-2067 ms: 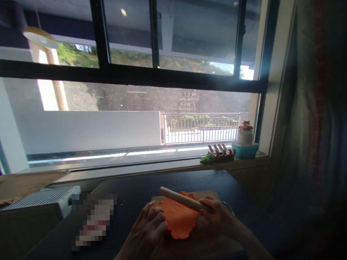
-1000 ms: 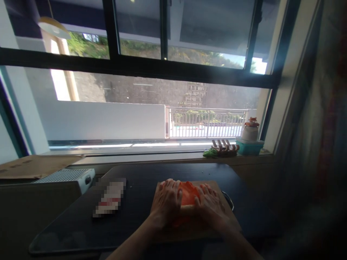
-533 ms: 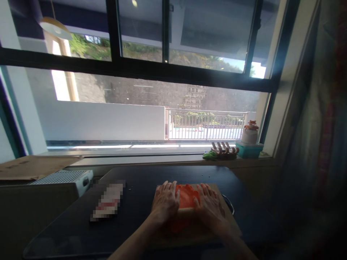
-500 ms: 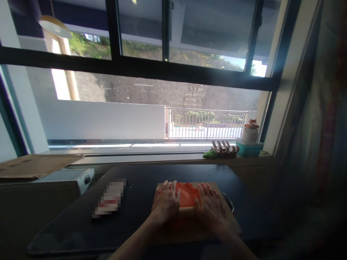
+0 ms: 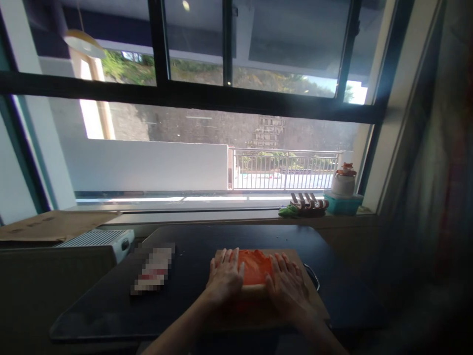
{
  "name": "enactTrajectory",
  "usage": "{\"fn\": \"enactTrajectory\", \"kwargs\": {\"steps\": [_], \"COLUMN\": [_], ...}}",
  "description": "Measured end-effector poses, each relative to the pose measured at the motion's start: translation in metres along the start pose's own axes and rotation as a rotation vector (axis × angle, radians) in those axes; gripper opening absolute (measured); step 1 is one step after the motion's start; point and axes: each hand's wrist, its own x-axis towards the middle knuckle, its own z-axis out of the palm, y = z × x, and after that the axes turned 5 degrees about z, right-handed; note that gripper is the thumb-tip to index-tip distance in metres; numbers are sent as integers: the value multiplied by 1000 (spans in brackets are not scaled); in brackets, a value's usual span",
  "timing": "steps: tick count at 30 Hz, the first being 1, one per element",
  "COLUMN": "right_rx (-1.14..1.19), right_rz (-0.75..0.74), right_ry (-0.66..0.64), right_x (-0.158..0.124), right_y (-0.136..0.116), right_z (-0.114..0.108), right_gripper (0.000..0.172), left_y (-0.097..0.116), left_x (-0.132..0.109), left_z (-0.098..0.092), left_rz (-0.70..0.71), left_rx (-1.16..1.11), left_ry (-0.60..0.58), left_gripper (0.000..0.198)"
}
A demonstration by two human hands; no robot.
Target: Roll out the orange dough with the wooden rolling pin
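1. Palms down, fingers outstretched rather than clenched, the left grip (image 5: 226, 277) and right grip (image 5: 287, 283) rest on a pale rolling pin (image 5: 254, 290), its ends hidden beneath them.
2. The rolling pin lies across a flattened orange sheet (image 5: 254, 266) on a wooden board (image 5: 313, 303) atop a dark tabletop (image 5: 148, 315).
3. On the windowsill (image 5: 221, 217), a teal box (image 5: 343, 204) carries a white jar (image 5: 343, 185); the contents of both cannot be made out.
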Motion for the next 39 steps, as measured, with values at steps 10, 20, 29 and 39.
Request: {"fn": "enactTrajectory", "kwargs": {"steps": [10,20,29,39], "right_rx": [45,14,51,49], "right_rz": [-44,-74,-50,-98], "right_ry": [34,78,11,12], "right_x": [-21,-44,-20,-48], "right_y": [5,9,4,14], "right_z": [-2,4,-2,2], "right_gripper": [51,49,51,52], "left_y": [9,13,10,14], "left_x": [-27,-43,-27,-50], "left_z": [-2,4,-7,6], "left_rz": [35,83,30,87], "left_rx": [1,60,32,71], "left_ry": [55,127,55,176], "left_gripper": [54,56,57,56]}}
